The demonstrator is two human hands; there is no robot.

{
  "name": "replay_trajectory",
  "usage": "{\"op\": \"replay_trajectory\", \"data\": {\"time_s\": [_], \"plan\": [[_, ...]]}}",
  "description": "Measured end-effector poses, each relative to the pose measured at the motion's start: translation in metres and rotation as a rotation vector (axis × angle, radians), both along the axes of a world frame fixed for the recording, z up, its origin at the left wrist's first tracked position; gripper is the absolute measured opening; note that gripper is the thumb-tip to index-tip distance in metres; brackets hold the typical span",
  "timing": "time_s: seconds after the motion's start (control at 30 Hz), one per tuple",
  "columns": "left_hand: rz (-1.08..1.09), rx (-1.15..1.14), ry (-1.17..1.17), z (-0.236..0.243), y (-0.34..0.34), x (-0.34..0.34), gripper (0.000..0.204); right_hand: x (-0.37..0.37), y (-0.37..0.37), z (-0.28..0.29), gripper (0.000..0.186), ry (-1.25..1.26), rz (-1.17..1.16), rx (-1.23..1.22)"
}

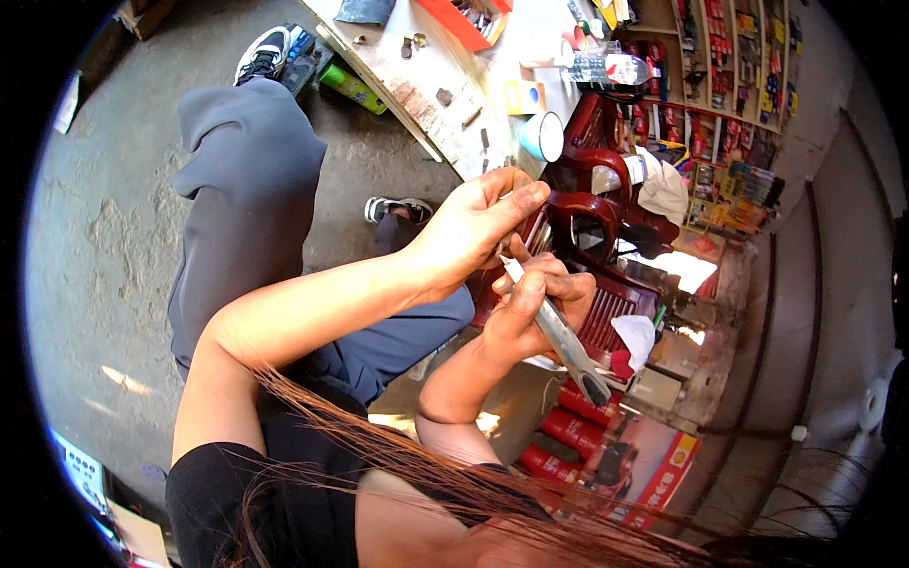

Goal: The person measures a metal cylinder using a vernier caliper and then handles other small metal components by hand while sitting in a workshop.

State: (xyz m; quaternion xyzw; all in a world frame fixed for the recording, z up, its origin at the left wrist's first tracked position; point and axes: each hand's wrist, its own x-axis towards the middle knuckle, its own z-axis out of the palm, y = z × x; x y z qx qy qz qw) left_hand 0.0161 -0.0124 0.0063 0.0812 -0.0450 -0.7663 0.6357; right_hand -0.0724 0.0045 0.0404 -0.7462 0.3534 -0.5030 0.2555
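My left hand (478, 222) is closed in a pinch, thumb pressed to the bent fingers. Whatever it may hold is too small or hidden to make out. Just below it, my right hand (540, 308) grips a slim grey metal tool (565, 343) between thumb and fingers. The tool's narrow pale tip points up toward the left fingertips, and its wider dark end slants down to the right. I cannot tell whether the tip touches anything. Both hands are raised in front of my body, close together, beyond my bent grey-trousered legs (251, 180).
A cluttered white table (431, 90) carries a red box (469, 19), a cup (542, 137) and a plastic bottle (606, 68). Dark red wooden chairs (606, 222) stand right of my hands. Shelves of packaged goods (729, 76) line the wall. Red cylinders (573, 431) are lower right.
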Motion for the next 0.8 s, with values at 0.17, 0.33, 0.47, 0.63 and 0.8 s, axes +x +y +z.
{"op": "replay_trajectory", "data": {"time_s": [0.17, 0.33, 0.47, 0.63, 0.8], "plan": [[0.006, -0.011, -0.032, 0.002, -0.001, 0.003, 0.025, 0.001, -0.007, -0.009, 0.026, -0.018, -0.004, -0.204], [0.014, -0.044, -0.045, -0.003, -0.003, 0.001, 0.027, -0.009, -0.005, -0.003, 0.025, 0.312, -0.087, -0.361], [0.065, -0.060, -0.070, -0.005, -0.007, -0.002, 0.027, -0.013, -0.004, -0.004, 0.021, 0.497, -0.141, -0.391], [0.152, -0.086, -0.147, -0.006, -0.007, -0.004, 0.025, -0.016, -0.003, -0.008, 0.024, 0.548, -0.171, -0.414], [0.170, -0.190, -0.117, 0.000, -0.001, 0.005, 0.026, -0.011, -0.004, -0.010, 0.023, 0.326, -0.204, -0.346]]}}
